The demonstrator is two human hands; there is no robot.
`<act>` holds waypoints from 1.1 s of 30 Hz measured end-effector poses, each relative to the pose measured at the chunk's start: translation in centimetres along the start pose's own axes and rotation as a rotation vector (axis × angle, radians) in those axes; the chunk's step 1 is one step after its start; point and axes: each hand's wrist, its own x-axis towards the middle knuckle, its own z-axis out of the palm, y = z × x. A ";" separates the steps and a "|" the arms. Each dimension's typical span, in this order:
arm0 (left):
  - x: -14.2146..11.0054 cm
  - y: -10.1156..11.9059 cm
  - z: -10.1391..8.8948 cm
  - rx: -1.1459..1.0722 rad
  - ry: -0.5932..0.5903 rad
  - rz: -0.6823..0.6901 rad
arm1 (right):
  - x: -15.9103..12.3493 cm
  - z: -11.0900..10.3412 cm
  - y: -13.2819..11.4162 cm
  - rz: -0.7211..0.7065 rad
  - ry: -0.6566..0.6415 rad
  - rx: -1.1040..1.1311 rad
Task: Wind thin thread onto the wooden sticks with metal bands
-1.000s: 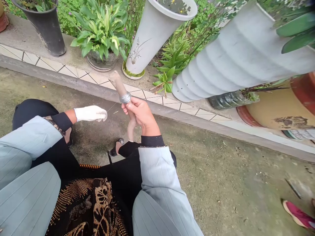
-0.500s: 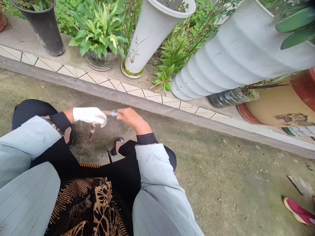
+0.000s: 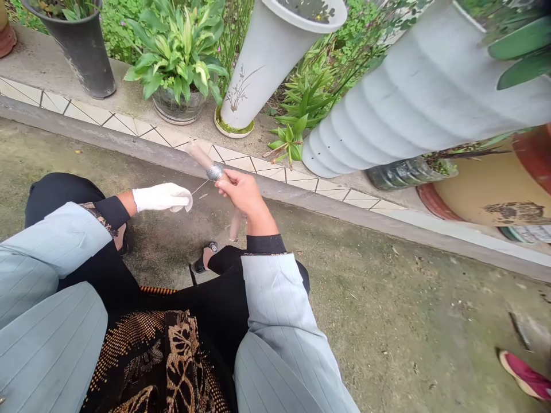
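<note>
My right hand [image 3: 241, 194], bare, is closed around a brown wooden stick [image 3: 198, 155], just below a coil of silver wire [image 3: 214, 171] wound on it. The stick's upper end tilts to the upper left and is smeared by motion. A blurred lower piece [image 3: 235, 223] shows beneath the hand; how it joins the upper part is hidden. In a white glove, my left hand [image 3: 161, 197] is closed, to the left of the coil. From its fingertips a thin strand of wire [image 3: 200, 187] runs taut up to the coil.
A low ledge with a tiled edge [image 3: 176, 139] crosses in front, bearing a black pot [image 3: 90, 57], a glass pot of leafy plant [image 3: 178, 106], a white tapered pot [image 3: 262, 63] and a ribbed grey pot [image 3: 387, 109]. Another person's red shoe [image 3: 527, 376] stands at lower right.
The stick has swung from tilted up, to level by my left hand, and back to tilted up in my right hand. My gloved hand stays nearly in place.
</note>
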 end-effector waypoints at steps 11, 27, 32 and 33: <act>0.2 0.6 0.3 0.433 -0.056 0.042 | -0.1 2.4 -0.3 0.142 -0.261 -0.916; 0.7 -0.9 0.2 -0.146 0.059 0.077 | -0.4 1.4 -0.8 0.047 -0.202 0.396; 0.7 -1.0 0.6 -0.033 0.056 -0.035 | -0.1 1.8 -0.3 0.078 -0.039 0.384; 0.8 -1.1 0.6 0.039 0.071 -0.083 | -0.1 1.7 -0.2 0.071 -0.026 0.386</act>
